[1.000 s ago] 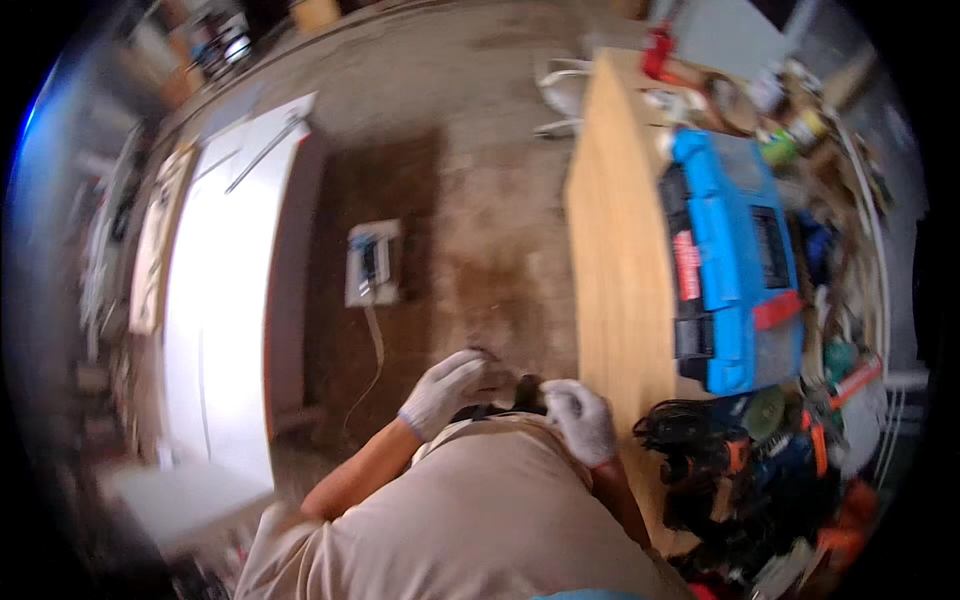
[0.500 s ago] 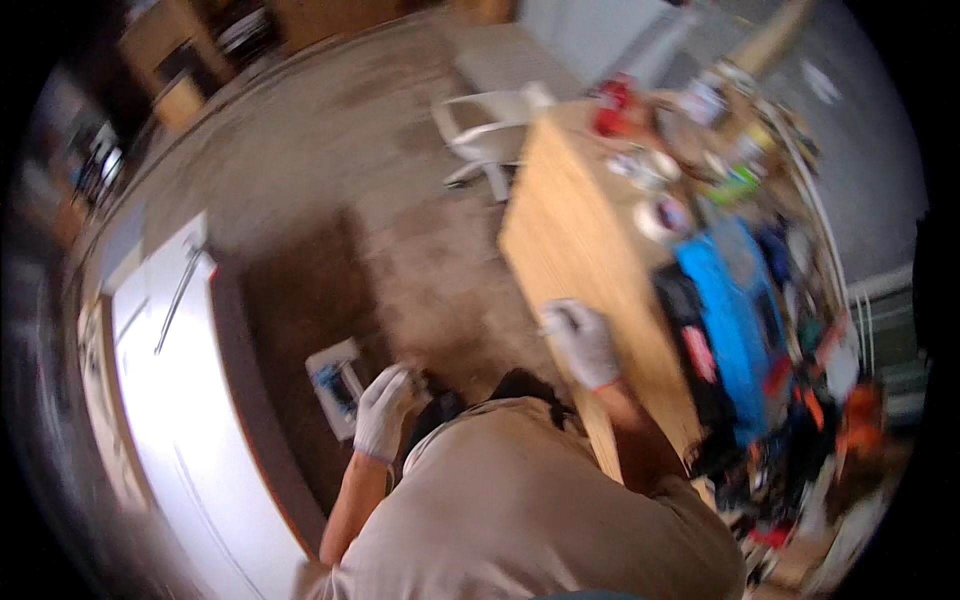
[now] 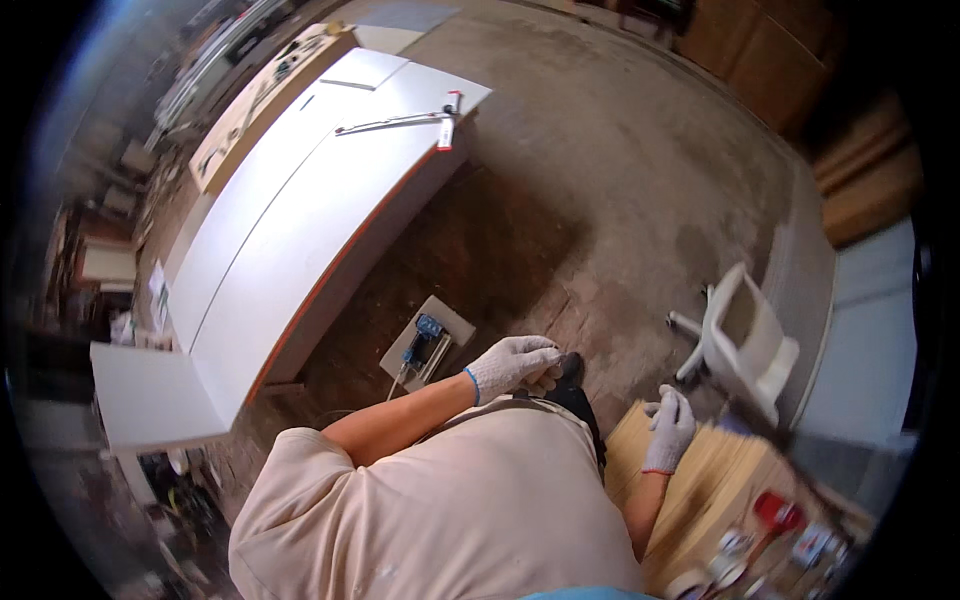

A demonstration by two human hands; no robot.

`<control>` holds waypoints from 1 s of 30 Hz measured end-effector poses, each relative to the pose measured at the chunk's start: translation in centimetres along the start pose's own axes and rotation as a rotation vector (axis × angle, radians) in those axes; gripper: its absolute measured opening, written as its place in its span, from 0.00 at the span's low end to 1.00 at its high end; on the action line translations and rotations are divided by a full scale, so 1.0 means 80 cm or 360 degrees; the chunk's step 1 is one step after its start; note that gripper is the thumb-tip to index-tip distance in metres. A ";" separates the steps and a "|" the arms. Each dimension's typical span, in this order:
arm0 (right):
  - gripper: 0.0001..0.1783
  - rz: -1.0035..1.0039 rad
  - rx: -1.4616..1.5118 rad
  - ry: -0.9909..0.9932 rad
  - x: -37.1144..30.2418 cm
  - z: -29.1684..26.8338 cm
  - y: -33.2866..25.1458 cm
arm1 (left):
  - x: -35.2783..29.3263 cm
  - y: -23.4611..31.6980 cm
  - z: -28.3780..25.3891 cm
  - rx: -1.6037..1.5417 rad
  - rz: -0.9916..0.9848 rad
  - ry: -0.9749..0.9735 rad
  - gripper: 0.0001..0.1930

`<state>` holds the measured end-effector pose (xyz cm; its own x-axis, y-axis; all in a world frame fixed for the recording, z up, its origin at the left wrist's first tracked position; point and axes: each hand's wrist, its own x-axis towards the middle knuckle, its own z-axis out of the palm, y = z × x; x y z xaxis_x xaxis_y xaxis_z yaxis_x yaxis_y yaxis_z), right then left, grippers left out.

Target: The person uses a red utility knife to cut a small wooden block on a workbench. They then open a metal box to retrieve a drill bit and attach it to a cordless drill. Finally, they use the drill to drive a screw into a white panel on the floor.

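My left hand (image 3: 515,367), in a white knitted glove with a blue cuff, is held in front of my waist, its fingers curled in. Anything inside it is hidden. My right hand (image 3: 670,432), gloved with a red cuff, is over the edge of a wooden-sided bench (image 3: 700,470). Its fingers are bent together, and I cannot make out anything between them. Nearest to the left hand, a blue nail gun (image 3: 424,338) rests on a pale square stool (image 3: 455,320). To the left lies a large white panel (image 3: 290,250) with an orange front edge.
A metal square (image 3: 400,122) lies on the panel's far end. A white swivel chair (image 3: 748,340) stands to the right. Tape rolls (image 3: 727,570) and a red tool (image 3: 775,510) crowd the bench top. Behind the panel is a long wooden workpiece (image 3: 265,105).
My view has swung left, so the panel, stool and chair sit further right in the picture. The left hand has come across my waist; the right is still beside the bench.
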<state>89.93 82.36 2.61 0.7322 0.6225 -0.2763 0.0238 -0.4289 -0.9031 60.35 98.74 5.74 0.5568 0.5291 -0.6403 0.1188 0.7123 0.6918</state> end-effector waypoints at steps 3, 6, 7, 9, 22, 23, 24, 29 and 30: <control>0.18 0.0069 -0.0043 -0.0412 0.089 0.030 -0.059 | 0.037 0.037 0.009 -0.0084 0.0114 0.0175 0.19; 0.17 0.0103 -0.0176 -0.0765 0.158 0.052 -0.114 | 0.079 0.080 0.010 0.0001 0.0301 0.0306 0.19; 0.19 0.0006 -0.0206 -0.0792 0.176 0.065 -0.127 | 0.092 0.094 0.009 -0.0106 0.0250 0.0335 0.19; 0.20 -0.0293 -0.0289 -0.0658 0.208 0.074 -0.140 | 0.127 0.121 0.010 -0.0252 0.0168 0.0425 0.17; 0.20 -0.1201 0.0501 -0.0520 0.256 0.227 -0.371 | 0.351 0.301 0.077 0.0161 -0.0578 -0.1568 0.12; 0.21 -0.1261 0.0561 -0.0468 0.254 0.235 -0.383 | 0.355 0.308 0.092 0.0233 -0.0583 -0.1654 0.12; 0.20 -0.1280 0.0570 -0.0391 0.255 0.245 -0.399 | 0.357 0.314 0.105 0.0303 -0.0589 -0.1727 0.12; 0.20 -0.1340 0.0429 -0.0248 0.270 0.256 -0.410 | 0.365 0.309 0.156 0.0550 -0.0646 -0.1929 0.11; 0.20 -0.1335 0.0389 -0.0218 0.269 0.250 -0.402 | 0.364 0.302 0.165 0.0597 -0.0661 -0.1950 0.11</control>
<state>91.28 122.62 19.11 0.4505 0.7488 0.4862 0.3592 0.3465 -0.8666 90.25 125.27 8.21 0.7722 -0.5835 -0.2515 0.5633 0.4454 0.6960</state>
